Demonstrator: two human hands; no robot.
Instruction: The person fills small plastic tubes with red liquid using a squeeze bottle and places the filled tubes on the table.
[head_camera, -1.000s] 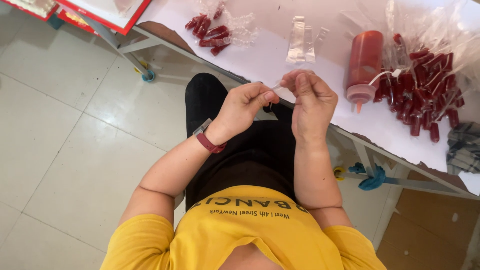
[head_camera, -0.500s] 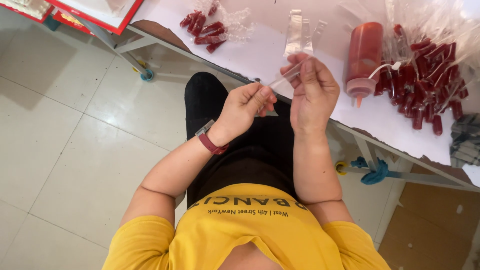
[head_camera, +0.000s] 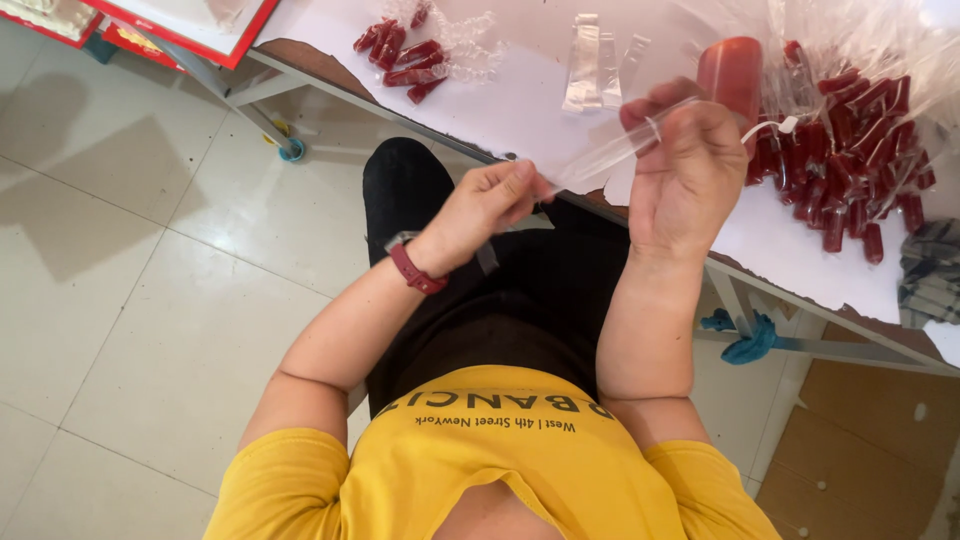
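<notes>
The left hand (head_camera: 495, 205) pinches the lower end of a narrow clear plastic sleeve (head_camera: 610, 152), while the right hand (head_camera: 685, 165), fingers curled shut, grips its upper end above the edge of the white tabletop (head_camera: 520, 105). On the tabletop lie heaps of small red filled tubes (head_camera: 850, 180), a red squeeze bottle (head_camera: 730, 72) and empty clear sleeves (head_camera: 595, 65); below is pale tiled floor (head_camera: 130, 290).

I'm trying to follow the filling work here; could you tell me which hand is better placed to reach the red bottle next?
Probably the right. The right hand is raised over the table edge, just beside the red bottle, pinching the upper end of the clear sleeve. The left hand holds the lower end, off the table above the lap.
</notes>
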